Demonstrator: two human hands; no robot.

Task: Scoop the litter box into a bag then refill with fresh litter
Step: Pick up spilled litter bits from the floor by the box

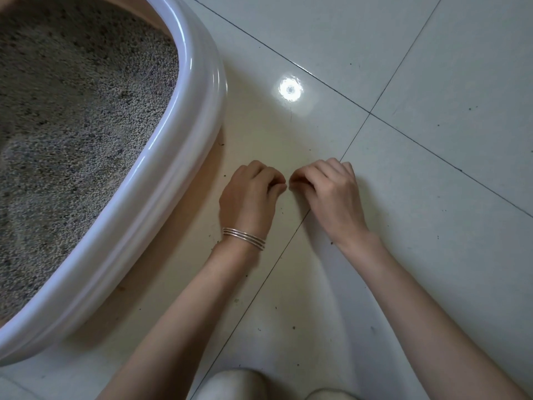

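At 6 o'clock, at the very bottom edge, two pale rounded shapes [230, 383] poke into view, likely the person's knees or feet, though it is hard to tell which. From there both bare forearms reach forward over the tiled floor [432, 67], which is glossy, off-white, crossed by dark grout lines and dotted with small dark specks. The left wrist carries a thin silver bracelet [243, 238] of several bands. The left hand [251, 194] sits just past it, near the middle of the view, back of the hand up, its fingers curled under toward the palm; nothing can be seen inside its grip. The right hand [328, 192] lies at about 3 o'clock from the left one, posed the same way, fingers curled under and the grip seemingly empty. The knuckles and fingertips of the two hands face each other and come very close, with a narrow gap between them; whether the fingertips touch the floor cannot be told. At 9 to 11 o'clock from the hands stands the litter box [184, 157], a large tub with a thick, shiny white rolled rim, close beside the left hand but apart from it. Inside it lies grey granular litter [80, 111], uneven on the surface. Farther out, at about 12 o'clock, a bright round reflection [290, 89] of a lamp glares on a tile.
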